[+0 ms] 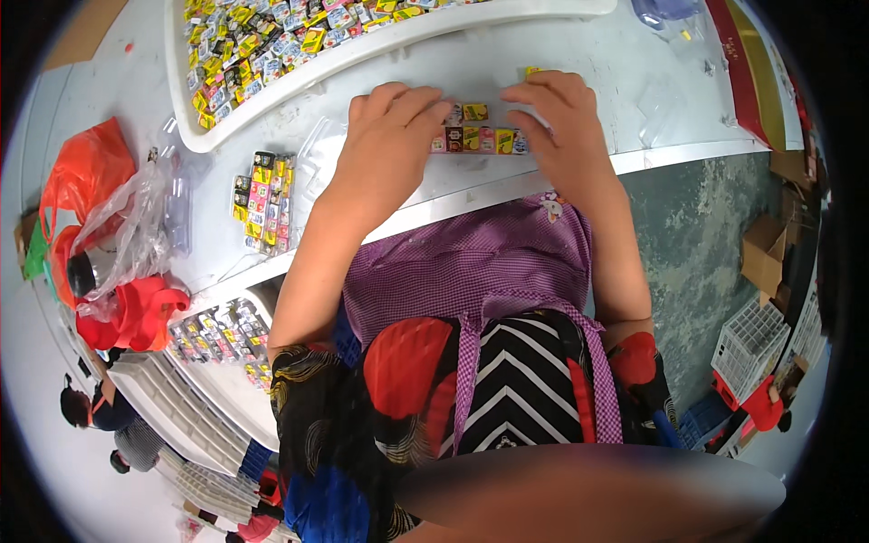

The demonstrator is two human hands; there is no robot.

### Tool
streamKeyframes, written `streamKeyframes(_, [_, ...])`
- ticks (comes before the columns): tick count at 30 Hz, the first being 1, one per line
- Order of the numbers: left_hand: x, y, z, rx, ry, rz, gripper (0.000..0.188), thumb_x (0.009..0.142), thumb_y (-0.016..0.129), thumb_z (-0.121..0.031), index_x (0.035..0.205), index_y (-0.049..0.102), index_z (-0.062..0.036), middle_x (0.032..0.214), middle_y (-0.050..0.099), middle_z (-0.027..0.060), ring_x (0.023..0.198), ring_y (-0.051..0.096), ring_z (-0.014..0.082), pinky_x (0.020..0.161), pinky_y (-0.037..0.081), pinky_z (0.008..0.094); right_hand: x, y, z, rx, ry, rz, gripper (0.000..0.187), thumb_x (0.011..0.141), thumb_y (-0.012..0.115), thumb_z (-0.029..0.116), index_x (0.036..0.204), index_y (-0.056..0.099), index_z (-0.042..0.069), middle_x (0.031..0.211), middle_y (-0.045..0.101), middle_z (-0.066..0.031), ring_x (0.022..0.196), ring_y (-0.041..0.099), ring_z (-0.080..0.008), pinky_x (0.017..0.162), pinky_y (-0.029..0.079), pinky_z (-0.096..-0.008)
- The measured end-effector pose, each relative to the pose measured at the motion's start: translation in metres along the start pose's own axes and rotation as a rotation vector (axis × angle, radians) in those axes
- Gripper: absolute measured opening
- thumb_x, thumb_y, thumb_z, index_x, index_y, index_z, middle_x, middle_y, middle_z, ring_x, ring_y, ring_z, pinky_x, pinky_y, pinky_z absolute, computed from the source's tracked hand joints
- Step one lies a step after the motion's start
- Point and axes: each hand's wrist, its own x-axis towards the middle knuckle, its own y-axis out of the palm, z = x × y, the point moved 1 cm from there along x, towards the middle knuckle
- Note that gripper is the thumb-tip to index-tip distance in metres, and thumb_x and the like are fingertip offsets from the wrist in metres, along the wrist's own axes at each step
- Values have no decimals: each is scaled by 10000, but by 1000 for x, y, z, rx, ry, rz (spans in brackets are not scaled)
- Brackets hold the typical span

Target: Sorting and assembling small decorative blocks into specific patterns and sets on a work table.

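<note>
Between my hands, near the table's front edge, lie small printed boxes point(471, 139) in yellow, pink, black and white. They form a row, with a shorter second row point(474, 112) behind it. My left hand point(389, 136) rests at the left end of these rows, fingers bent but apart, the fingertips touching or close to the boxes. At the right end is my right hand point(566, 118), its thumb and forefinger spread beside the row. A single yellow box point(532, 70) shows just behind the right fingers. Part of the rows is hidden under both hands.
A large white tray point(195, 127) heaped with similar boxes stands at the back left. Left of my arm sits a clear pack of boxes point(264, 204). Plastic bags point(86, 172) lie at the far left. Another tray point(249, 398) is below the table; cartons point(765, 249) stand at right.
</note>
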Motion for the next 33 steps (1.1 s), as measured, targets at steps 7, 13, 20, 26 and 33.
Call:
streamKeyframes(7, [-8,-2,-2,44,3,16,358,755,588,-30,1107,642,-60,1145,591,37,1103,485,250,916,353,380,5,23,17,-275,-139,136,253,756,664,61,1003,638,112,967,551,-30,952,515,-233,845,367,-369])
streamKeyframes(13, [-16,-6,-1,-30,-53,51,342,755,600,-29,1094,644,-58,1126,593,42,1082,488,254,909,351,382,7,26,24,-261,-177,212,243,750,611,4,983,604,73,962,546,-53,941,513,-252,845,377,-382])
streamKeyframes(20, [-27,-30,10,166,-116,-113,334,791,664,-100,1124,657,-121,1154,597,45,1092,499,249,897,359,374,12,25,26,-238,-194,321,316,710,557,-35,1013,578,50,990,540,-99,952,512,-302,885,405,-408])
streamKeyframes(26, [-40,-31,29,188,-173,-140,301,782,668,-122,1083,683,-139,1169,591,57,1109,490,274,901,347,400,12,25,25,-196,-212,307,324,738,558,-40,1047,585,51,1000,545,-111,938,525,-307,881,425,-410])
streamKeyframes(33, [-22,-7,-3,19,-16,-118,278,766,671,-133,1044,681,-132,1155,583,35,1103,485,261,886,349,404,20,14,16,63,1,320,225,824,617,70,1049,607,83,944,581,-102,871,560,-283,856,421,-376])
